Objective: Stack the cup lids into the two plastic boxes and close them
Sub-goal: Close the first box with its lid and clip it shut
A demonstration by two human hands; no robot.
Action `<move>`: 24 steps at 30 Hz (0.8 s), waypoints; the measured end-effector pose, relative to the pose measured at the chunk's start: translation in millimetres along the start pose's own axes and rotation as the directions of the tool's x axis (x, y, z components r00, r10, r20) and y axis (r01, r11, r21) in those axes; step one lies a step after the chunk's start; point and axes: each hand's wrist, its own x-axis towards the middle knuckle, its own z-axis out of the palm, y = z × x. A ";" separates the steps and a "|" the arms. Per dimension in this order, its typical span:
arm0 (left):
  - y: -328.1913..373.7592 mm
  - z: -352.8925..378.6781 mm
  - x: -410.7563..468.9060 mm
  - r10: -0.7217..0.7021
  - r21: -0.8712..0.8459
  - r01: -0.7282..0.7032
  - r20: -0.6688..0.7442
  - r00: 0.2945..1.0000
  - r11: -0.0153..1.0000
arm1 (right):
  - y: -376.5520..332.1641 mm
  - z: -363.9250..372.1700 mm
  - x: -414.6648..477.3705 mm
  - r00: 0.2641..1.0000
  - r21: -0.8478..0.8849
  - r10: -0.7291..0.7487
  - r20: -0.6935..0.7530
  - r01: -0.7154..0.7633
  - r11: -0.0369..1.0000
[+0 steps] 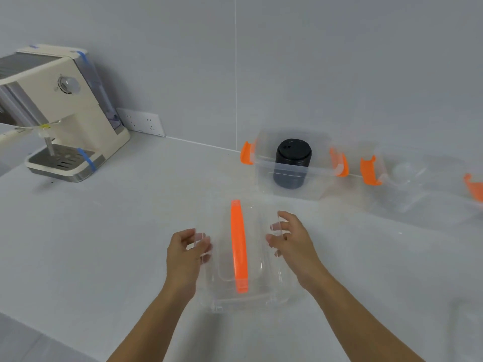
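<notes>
I hold a clear box lid (pixel 261 259) with an orange handle (pixel 239 246) between my two hands, just above the white table (pixel 104 244). My left hand (pixel 187 253) pinches the lid's left edge, thumb on top and fingers curled under it; my right hand (pixel 291 240) grips the right edge the same way, fingers partly seen through the plastic. The handle runs straight away from me down the middle of the lid. Beyond it, near the wall, stands an open clear box (pixel 292 165) with orange clips (pixel 247 152) flipped out at both ends, and inside it sits a stack of black cup lids (pixel 292 163), upright. To the right of that box, just beside it, is a second clear box (pixel 423 186) with its own orange clips; it looks blurred, and I cannot tell what lies in it beyond something pale and round. Far off to my left, a cream coffee machine (pixel 65 111) with strips of blue tape stands against the wall, and a white socket panel (pixel 142 121) is set in the wall just to its right.
</notes>
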 end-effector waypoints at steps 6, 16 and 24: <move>51.5 3.3 17.9 0.123 0.168 -0.171 0.264 0.957 0.971 | -38.1 -36.3 16.7 0.982 0.024 -0.112 -0.154 0.117 0.993; 114.5 37.6 33.4 0.158 0.280 -0.373 0.573 0.804 0.885 | -88.4 -78.5 26.8 0.964 -0.090 -0.231 0.135 0.244 0.966; 141.4 70.9 33.4 0.256 0.235 -0.503 0.642 0.723 0.832 | -88.2 -88.3 28.3 0.945 0.127 -0.327 -0.027 0.328 0.936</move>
